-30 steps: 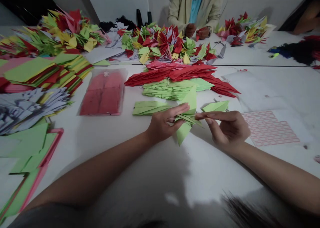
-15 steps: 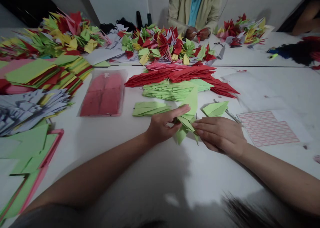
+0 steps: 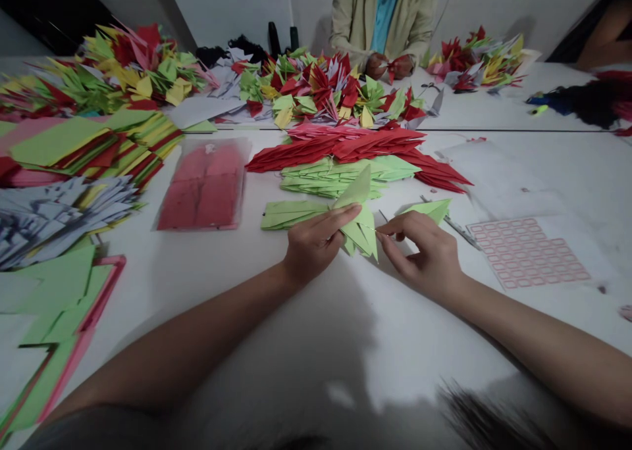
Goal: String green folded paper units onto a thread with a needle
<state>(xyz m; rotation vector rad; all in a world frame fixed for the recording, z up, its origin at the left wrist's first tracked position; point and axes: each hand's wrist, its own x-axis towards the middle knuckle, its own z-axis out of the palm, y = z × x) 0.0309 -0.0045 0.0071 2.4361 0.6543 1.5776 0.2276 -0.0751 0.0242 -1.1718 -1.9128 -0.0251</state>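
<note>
Head view, watching from over this person's shoulder: the left hand [image 3: 313, 243] has a green origami piece [image 3: 360, 216] clamped between fingers and thumb, fingers lying fairly straight across it, and the piece sticks out just past the fingertips with one sharp point standing up toward the far side of the table. The right hand [image 3: 419, 256] is right beside it, and it's changed the most: half a second ago it lay flat and spread near the paper, now it's curled into a tight pinch, with the fingertips [image 3: 379, 234] at the piece's edge. A thin pale sliver seems to sit in that pinch, but I can't tell what it is. The paper has shifted too, so its folds now sit closer to the left fingers. Just left of the left hand lies a stack of folded green paper [image 3: 291, 214], and past the right hand there's another green folded piece [image 3: 429, 208], a metal-edged tool [image 3: 459, 231], and a sheet of pink-outlined labels [image 3: 528, 252]. Further ahead, beyond both hands, are piles of red folded paper [image 3: 345, 147].
</note>
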